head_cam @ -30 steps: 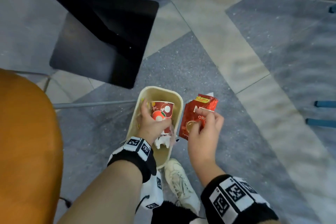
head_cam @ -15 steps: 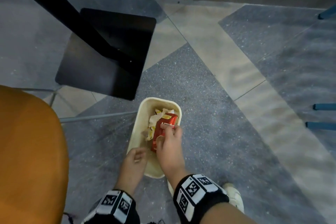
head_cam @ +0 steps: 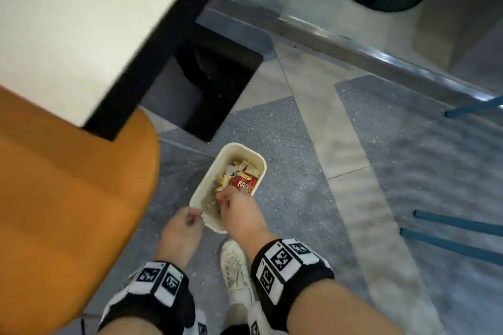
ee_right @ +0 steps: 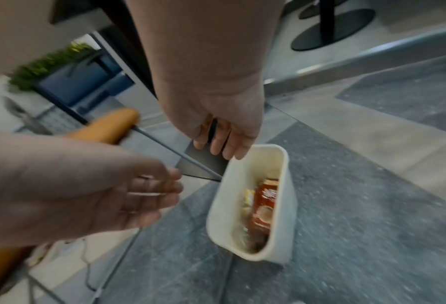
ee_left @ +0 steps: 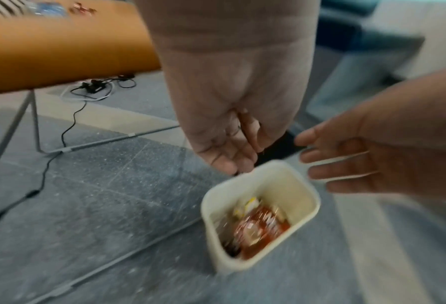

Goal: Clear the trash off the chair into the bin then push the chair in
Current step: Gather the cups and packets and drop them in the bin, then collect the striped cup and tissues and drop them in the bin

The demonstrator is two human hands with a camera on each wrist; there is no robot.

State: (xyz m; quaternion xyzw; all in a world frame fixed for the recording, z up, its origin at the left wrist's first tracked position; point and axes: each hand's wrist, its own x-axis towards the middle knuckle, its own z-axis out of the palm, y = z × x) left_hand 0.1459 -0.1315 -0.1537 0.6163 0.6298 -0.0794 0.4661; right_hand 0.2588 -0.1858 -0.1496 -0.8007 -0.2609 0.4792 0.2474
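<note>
A cream bin (head_cam: pixel 241 146) stands on the floor beside the orange chair (head_cam: pixel 68 185). A red packet (head_cam: pixel 243 183) lies in it on top of paper scraps. Both hands hover at the bin's near end and hold nothing. My left hand (head_cam: pixel 194 215) has loosely curled fingers just left of the rim. My right hand (head_cam: pixel 221 198) is over the near end with relaxed fingers. In the left wrist view my left hand (ee_left: pixel 229 148) hangs empty above the bin (ee_left: pixel 232 265) and the packet (ee_left: pixel 260 228). In the right wrist view my right hand (ee_right: pixel 224 139) is open above the bin (ee_right: pixel 289 216).
A pale table top with a black edge (head_cam: pixel 68 22) overhangs the chair; its black square base (head_cam: pixel 212 84) sits behind the bin. Cables (ee_left: pixel 94 88) lie under the chair. Blue chair legs (head_cam: pixel 457 226) are at the right. My white shoe (head_cam: pixel 236 272) stands near the bin.
The left hand dropped the cup and the right hand dropped the red packet into the bin. Both hands are now empty and drawn back. The view has lifted toward the table.
</note>
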